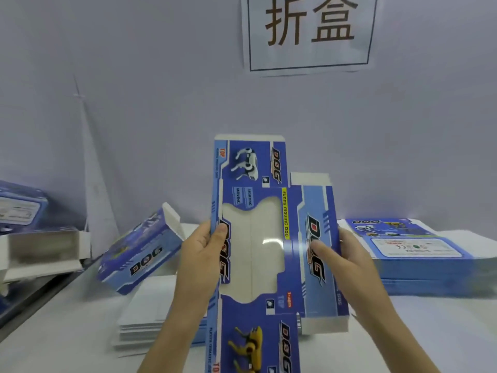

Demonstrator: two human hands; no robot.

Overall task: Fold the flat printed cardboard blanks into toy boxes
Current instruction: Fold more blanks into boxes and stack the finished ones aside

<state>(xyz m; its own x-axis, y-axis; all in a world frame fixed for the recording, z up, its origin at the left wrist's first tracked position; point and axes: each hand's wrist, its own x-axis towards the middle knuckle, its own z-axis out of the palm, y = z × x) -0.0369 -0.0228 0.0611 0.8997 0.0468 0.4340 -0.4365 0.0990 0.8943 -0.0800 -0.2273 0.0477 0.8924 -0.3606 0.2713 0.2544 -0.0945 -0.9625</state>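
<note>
White desk (pixel 80 332) against a pale wall, paper sign (pixel 309 30) with two large characters taped up high. Flat blue cardboard blank (pixel 258 168) held upright above the desk's near middle, printed face toward camera: "DOG" lettering, white robot dog picture at top, yellow one at bottom, clear window panel in the middle, side panel sticking out right with white tabs. Left hand (pixel 200 254) grips the blank's left edge, thumb on the printed face, fingers behind. Right hand (pixel 347 254) grips the side panel's right edge, thumb pressed on the "DOG" print, fingers wrapped behind. Both closed on the blank. Blank not touching the desk as far as can be seen; its bottom runs out of frame.

Under the blank, near the desk's middle, stack of white flat sheets (pixel 145 316), print side not visible. Toward the desk's right edge, stack of printed blanks (pixel 419 254), blue, label panel facing up. At the desk's left edge, folded box (pixel 139 251), blue, tilted, one end flap open, leaning over the edge. Farther left, off the desk, open white box (pixel 40 251), blurred, and another blue box (pixel 21 205) above it, blurred.
</note>
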